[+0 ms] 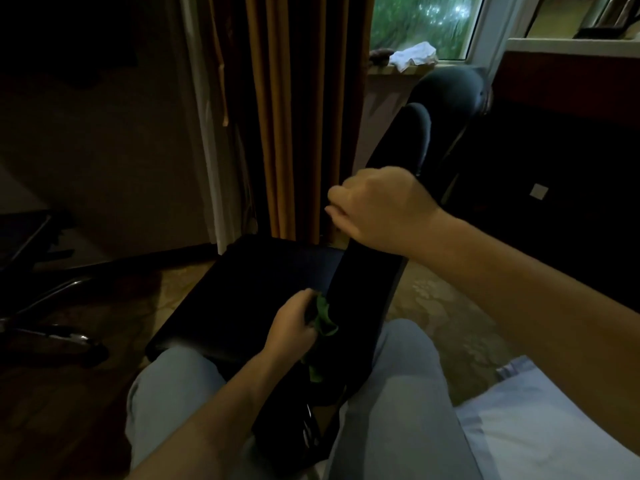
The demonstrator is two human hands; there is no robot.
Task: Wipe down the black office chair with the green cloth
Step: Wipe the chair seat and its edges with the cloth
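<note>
Knees (405, 368) astride black chair (363, 289), lengthwise toward window (422, 22).

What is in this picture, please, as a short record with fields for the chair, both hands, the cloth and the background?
black office chair: tilted, partly between the person's legs
left hand: grips the green cloth
right hand: fingers curled over the chair's edge
cloth state: bunched, against the chair
background: white cloth on the windowsill; brown curtain

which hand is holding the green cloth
The left hand, lower in view, holds the green cloth at the chair. The right hand, higher up, grips the chair's edge and has no cloth.
</note>
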